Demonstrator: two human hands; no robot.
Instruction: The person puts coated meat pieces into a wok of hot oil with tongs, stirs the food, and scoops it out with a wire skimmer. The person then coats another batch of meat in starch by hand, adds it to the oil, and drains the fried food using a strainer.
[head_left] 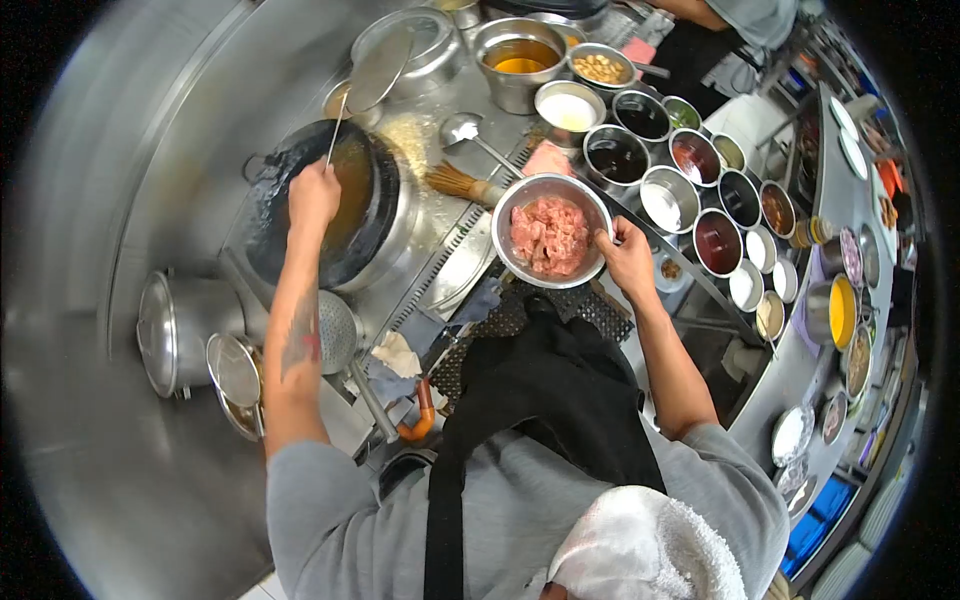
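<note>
My left hand (315,192) is closed around the thin handle (338,128) of a long-handled utensil, above the edge of a dark wok (275,235) with brownish liquid in it. Near the far end of that handle is a round, flat grey disc (382,70); I cannot tell whether the two are joined. My right hand (626,255) grips the rim of a metal bowl (500,245) at its right side. Pieces of raw pink meat (550,235) fill the bowl's middle. It is held in front of me, over the stove's front edge.
A ladle (462,130) and a bamboo brush (460,183) lie between wok and bowl. Several seasoning containers (717,242) stand to the right. A pot of amber liquid (518,62) is at the back. A perforated skimmer (337,330) and lidded pot (175,330) are at left. Another person's arm (695,12) shows at the top.
</note>
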